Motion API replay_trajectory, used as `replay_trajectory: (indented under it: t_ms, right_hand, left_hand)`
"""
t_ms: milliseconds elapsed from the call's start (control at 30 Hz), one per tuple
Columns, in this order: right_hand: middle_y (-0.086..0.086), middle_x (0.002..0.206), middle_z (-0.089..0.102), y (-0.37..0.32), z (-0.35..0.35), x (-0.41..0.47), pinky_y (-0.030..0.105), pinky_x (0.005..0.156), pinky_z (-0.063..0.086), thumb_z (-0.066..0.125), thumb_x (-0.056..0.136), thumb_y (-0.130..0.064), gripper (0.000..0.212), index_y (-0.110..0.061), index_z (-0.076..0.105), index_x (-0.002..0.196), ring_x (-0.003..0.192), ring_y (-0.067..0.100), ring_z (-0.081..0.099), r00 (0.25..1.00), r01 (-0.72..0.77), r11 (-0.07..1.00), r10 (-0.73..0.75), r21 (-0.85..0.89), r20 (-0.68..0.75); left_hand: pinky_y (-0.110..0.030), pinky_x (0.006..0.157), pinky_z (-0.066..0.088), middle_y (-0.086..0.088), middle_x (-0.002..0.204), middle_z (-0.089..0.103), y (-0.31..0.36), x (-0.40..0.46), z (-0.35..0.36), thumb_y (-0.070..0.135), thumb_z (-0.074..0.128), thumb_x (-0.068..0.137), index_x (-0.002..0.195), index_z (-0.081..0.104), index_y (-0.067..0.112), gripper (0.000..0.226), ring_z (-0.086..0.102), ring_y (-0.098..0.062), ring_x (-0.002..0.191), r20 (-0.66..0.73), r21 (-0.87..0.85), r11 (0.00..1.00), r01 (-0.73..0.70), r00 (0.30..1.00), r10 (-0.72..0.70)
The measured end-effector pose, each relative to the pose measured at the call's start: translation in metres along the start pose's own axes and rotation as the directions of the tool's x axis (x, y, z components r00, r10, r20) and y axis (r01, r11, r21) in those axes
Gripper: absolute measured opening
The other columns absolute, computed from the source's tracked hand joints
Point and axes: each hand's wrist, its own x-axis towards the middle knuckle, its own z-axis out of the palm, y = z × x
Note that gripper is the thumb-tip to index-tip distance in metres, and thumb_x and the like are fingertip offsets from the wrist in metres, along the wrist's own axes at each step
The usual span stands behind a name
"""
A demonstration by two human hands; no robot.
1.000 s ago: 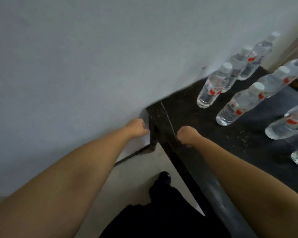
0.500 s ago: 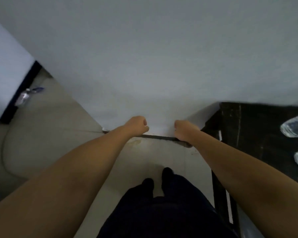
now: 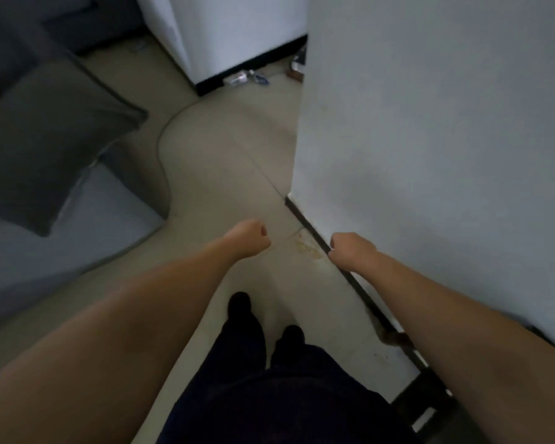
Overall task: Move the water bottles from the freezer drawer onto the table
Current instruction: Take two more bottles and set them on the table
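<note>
**Hands empty, no bottle or freezer in view**

From my feed, both hands are curled into loose fists and hold nothing. The left hand (image 3: 249, 237) hangs over bare floor (image 3: 225, 161); the right hand (image 3: 350, 251) sits just beside the white wall (image 3: 430, 139), above the dark skirting strip (image 3: 305, 219) that runs along its foot.

The task's things are out of frame: I can see no water bottles, no freezer drawer, and of the bench only what may be a dark corner at the near right edge, too little to be sure. So I cannot give a bottle's long axis or which hand lies nearer to one.

What the view offers is the open way ahead. The floor runs away to the far left past the wall's corner, toward a white upright block with a dark base (image 3: 237, 36); whether that is the freezer I cannot tell. A grey cushioned sofa or bed (image 3: 45, 139) fills the left side. Small litter (image 3: 237, 79) lies at the foot of the white block.

My judgement: this is a walk between loads, and the left hand, on the open side, would lead around that corner.
</note>
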Motion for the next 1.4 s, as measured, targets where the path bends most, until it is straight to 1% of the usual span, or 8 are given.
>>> replay_trajectory:
  t_ms: [267, 433, 533, 600, 733, 1000, 1233, 1400]
  right_hand:
    - [0.018, 0.125, 0.059, -0.125, 0.008, 0.009, 0.033, 0.086, 0.046, 0.042, 0.093, -0.016, 0.03, -0.005, 0.059, 0.116, 0.113, 0.033, 0.057, 0.95, 0.31, 0.929, -0.297, -0.202, 0.095]
    - [0.023, 0.104, 0.059, -0.214, 0.035, -0.006, 0.029, 0.071, 0.036, 0.046, 0.094, -0.017, 0.018, -0.009, 0.046, 0.078, 0.084, 0.027, 0.051, 0.897, 0.443, 0.844, -0.416, -0.304, 0.151]
    - [0.02, 0.107, 0.062, -0.274, 0.061, -0.018, 0.028, 0.07, 0.038, 0.046, 0.092, -0.018, 0.017, -0.009, 0.055, 0.08, 0.093, 0.032, 0.061, 0.866, 0.5, 0.805, -0.469, -0.32, 0.172]
    - [0.018, 0.115, 0.064, -0.32, 0.079, -0.031, 0.028, 0.072, 0.04, 0.045, 0.092, -0.019, 0.023, -0.006, 0.063, 0.098, 0.105, 0.033, 0.062, 0.845, 0.533, 0.774, -0.503, -0.341, 0.18]
    - [0.016, 0.117, 0.064, -0.412, 0.119, -0.067, 0.026, 0.071, 0.038, 0.045, 0.091, -0.021, 0.028, -0.007, 0.063, 0.106, 0.106, 0.031, 0.062, 0.775, 0.626, 0.68, -0.597, -0.381, 0.208]
    - [0.012, 0.117, 0.062, -0.549, 0.176, -0.136, 0.028, 0.073, 0.041, 0.042, 0.094, -0.021, 0.028, -0.008, 0.061, 0.109, 0.104, 0.031, 0.06, 0.587, 0.778, 0.394, -0.735, -0.489, 0.341]
    - [0.015, 0.121, 0.061, -0.641, 0.245, -0.191, 0.034, 0.085, 0.048, 0.042, 0.095, -0.021, 0.034, -0.004, 0.059, 0.118, 0.108, 0.034, 0.06, 0.42, 0.841, 0.083, -0.723, -0.534, 0.549]
    - [0.013, 0.123, 0.061, -0.717, 0.3, -0.233, 0.031, 0.087, 0.048, 0.042, 0.095, -0.023, 0.036, -0.006, 0.06, 0.12, 0.112, 0.031, 0.059, 0.284, 0.859, -0.119, -0.698, -0.497, 0.657]
  left_hand:
    - [-0.03, 0.09, 0.045, -0.015, 0.122, 0.061, -0.111, -0.073, -0.004, 0.023, 0.054, 0.092, 0.119, 0.06, 0.005, 0.033, 0.056, -0.03, 0.114, -0.126, -0.218, 0.938, 0.271, 0.945, -0.302]
    - [-0.029, 0.089, 0.045, -0.015, 0.123, 0.061, -0.185, -0.125, -0.003, 0.023, 0.056, 0.092, 0.119, 0.06, 0.005, 0.033, 0.056, -0.03, 0.114, -0.144, -0.335, 0.862, 0.38, 0.884, -0.446]
    - [-0.028, 0.088, 0.045, -0.014, 0.122, 0.062, -0.236, -0.159, -0.004, 0.024, 0.056, 0.092, 0.12, 0.061, 0.006, 0.034, 0.057, -0.029, 0.112, -0.168, -0.378, 0.833, 0.403, 0.855, -0.49]
    - [-0.028, 0.088, 0.045, -0.014, 0.122, 0.062, -0.275, -0.186, -0.008, 0.025, 0.056, 0.092, 0.12, 0.061, 0.006, 0.034, 0.057, -0.029, 0.113, -0.192, -0.412, 0.808, 0.422, 0.826, -0.529]
    - [-0.027, 0.088, 0.044, -0.015, 0.122, 0.063, -0.355, -0.25, -0.014, 0.024, 0.056, 0.092, 0.119, 0.062, 0.005, 0.034, 0.057, -0.029, 0.113, -0.231, -0.476, 0.739, 0.477, 0.743, -0.628]
    - [-0.031, 0.08, 0.047, -0.021, 0.101, 0.065, -0.46, -0.356, 0.011, 0.018, 0.055, 0.09, 0.099, 0.067, -0.003, 0.025, 0.062, -0.034, 0.105, -0.195, -0.656, 0.547, 0.52, 0.584, -0.788]
    - [-0.029, 0.076, 0.042, -0.019, 0.112, 0.064, -0.518, -0.436, 0.072, 0.019, 0.056, 0.091, 0.109, 0.064, -0.002, 0.028, 0.061, -0.031, 0.102, -0.034, -0.82, 0.261, 0.509, 0.412, -0.91]
    - [-0.033, 0.075, 0.044, -0.012, 0.099, 0.059, -0.562, -0.493, 0.102, 0.022, 0.055, 0.092, 0.1, 0.061, 0.007, 0.018, 0.06, -0.028, 0.094, 0.062, -0.886, 0.074, 0.457, 0.274, -0.96]
